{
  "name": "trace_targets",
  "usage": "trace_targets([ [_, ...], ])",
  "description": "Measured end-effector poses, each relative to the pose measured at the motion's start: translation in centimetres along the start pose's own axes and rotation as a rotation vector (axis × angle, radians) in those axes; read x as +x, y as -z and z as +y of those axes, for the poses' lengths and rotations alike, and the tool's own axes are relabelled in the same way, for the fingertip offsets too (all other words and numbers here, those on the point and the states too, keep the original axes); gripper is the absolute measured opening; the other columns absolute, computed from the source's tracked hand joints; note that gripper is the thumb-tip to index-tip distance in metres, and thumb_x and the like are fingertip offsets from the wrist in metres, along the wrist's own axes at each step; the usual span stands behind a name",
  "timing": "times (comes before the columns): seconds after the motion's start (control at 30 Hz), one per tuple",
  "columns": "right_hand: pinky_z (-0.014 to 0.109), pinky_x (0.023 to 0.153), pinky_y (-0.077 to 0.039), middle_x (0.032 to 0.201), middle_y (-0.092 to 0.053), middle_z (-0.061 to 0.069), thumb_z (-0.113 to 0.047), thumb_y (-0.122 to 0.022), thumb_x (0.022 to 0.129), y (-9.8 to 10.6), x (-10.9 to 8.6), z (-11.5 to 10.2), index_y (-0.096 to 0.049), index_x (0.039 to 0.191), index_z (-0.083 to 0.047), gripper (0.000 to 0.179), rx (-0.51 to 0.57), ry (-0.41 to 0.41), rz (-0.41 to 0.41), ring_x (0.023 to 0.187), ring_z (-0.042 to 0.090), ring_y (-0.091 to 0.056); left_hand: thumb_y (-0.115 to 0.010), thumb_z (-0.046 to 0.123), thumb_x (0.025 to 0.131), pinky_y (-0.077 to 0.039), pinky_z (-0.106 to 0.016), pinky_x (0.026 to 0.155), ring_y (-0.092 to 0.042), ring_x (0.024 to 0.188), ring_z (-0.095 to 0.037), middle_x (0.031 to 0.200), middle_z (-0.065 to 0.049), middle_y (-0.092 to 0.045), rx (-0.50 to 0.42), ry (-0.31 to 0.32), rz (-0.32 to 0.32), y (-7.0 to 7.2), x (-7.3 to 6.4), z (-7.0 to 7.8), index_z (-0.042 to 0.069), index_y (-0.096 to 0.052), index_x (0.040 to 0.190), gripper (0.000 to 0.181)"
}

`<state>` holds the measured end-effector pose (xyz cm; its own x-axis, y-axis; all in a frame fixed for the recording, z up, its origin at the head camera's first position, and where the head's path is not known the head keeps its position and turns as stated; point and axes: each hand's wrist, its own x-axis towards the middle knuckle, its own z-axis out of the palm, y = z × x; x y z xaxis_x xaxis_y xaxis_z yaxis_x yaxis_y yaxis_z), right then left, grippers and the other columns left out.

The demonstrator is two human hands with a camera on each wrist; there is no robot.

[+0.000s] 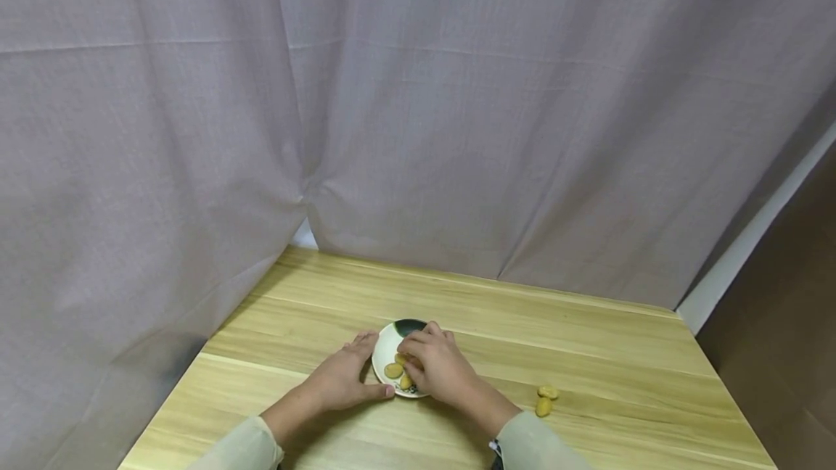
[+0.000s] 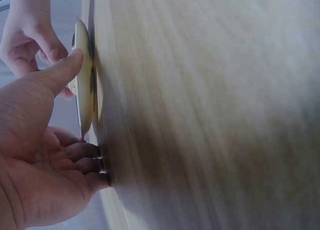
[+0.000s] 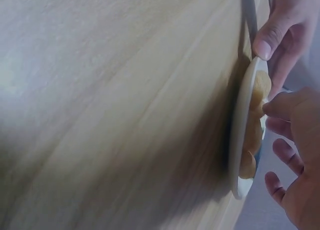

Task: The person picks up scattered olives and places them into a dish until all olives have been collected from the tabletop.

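Note:
A small round white plate point(image 1: 385, 350) with a dark green patch lies on the table between the hands. My left hand point(image 1: 342, 379) holds it at the left, thumb on the near rim and fingers along the side. Above the plate bends my right hand point(image 1: 439, 363), its thumb and forefinger at a small oval yellow-brown biscuit point(image 1: 400, 359). Other biscuits point(image 1: 393, 370) lie on the plate. In the right wrist view, the thumb tip meets the biscuits point(image 3: 253, 132) at the plate's edge point(image 3: 237, 140), while the other fingers are loosely bent. Fingers partly hide the contact.
Two more yellow-brown biscuits point(image 1: 544, 405) lie close together on the wooden table point(image 1: 620, 368), to the right of the right forearm. A grey curtain point(image 1: 418, 129) hangs behind the table and along its left side. A brown surface point(image 1: 784, 296) stands at the right.

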<state>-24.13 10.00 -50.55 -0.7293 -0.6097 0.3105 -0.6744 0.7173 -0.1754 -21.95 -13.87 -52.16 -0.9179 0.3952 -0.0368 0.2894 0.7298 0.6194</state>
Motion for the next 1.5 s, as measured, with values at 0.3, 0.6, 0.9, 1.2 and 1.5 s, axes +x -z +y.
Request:
trace_targets([
  [0.3,0.043,0.093,-0.052,0.122,-0.082,-0.002,-0.021,-0.088,0.092,1.5,-1.6,0.5,-0.082,0.12,-0.017,0.029,0.017,-0.051,0.014,0.104,0.014,-0.058,-0.087,0.063,0.088,-0.035,-0.069,0.132,-0.037,0.163,-0.052,0.175,-0.03,-0.038,-0.002,-0.017,0.018,-0.1,0.0,-0.3,-0.006,-0.034,0.169,0.119],
  [0.6,0.039,0.087,-0.051,0.128,-0.08,0.0,-0.026,-0.091,0.091,3.0,-3.1,1.8,-0.081,0.126,-0.017,0.037,-0.024,-0.073,0.021,0.107,0.014,-0.059,-0.088,0.059,0.089,-0.034,-0.07,0.133,-0.037,0.163,-0.053,0.173,-0.032,-0.039,-0.014,-0.021,0.028,0.2,-0.2,-0.2,-0.007,-0.034,0.169,0.117],
  [0.9,0.04,0.087,-0.052,0.124,-0.079,-0.004,-0.024,-0.092,0.089,4.9,-5.4,3.8,-0.081,0.126,-0.016,0.039,0.007,-0.143,0.044,0.108,0.012,-0.06,-0.091,0.056,0.087,-0.033,-0.068,0.134,-0.036,0.163,-0.052,0.173,-0.033,-0.04,-0.02,-0.025,0.034,0.2,-0.3,0.0,-0.009,-0.034,0.168,0.118],
  [1.2,0.038,0.086,-0.052,0.12,-0.079,-0.005,-0.021,-0.095,0.086,6.2,-8.3,5.8,-0.081,0.122,-0.015,0.039,-0.03,-0.177,0.072,0.105,0.011,-0.06,-0.09,0.058,0.087,-0.032,-0.068,0.134,-0.036,0.163,-0.052,0.174,-0.033,-0.038,-0.012,-0.019,0.03,0.1,-0.1,-0.1,-0.008,-0.033,0.169,0.12],
  [1.5,0.035,0.082,-0.049,0.118,-0.078,-0.006,-0.02,-0.098,0.081,7.4,-11.9,8.0,-0.081,0.12,-0.016,0.043,-0.075,-0.208,0.103,0.101,0.011,-0.06,-0.09,0.059,0.087,-0.034,-0.069,0.133,-0.037,0.163,-0.053,0.174,-0.031,-0.039,-0.013,-0.012,0.024,0.0,0.0,0.0,-0.006,-0.034,0.17,0.119],
])
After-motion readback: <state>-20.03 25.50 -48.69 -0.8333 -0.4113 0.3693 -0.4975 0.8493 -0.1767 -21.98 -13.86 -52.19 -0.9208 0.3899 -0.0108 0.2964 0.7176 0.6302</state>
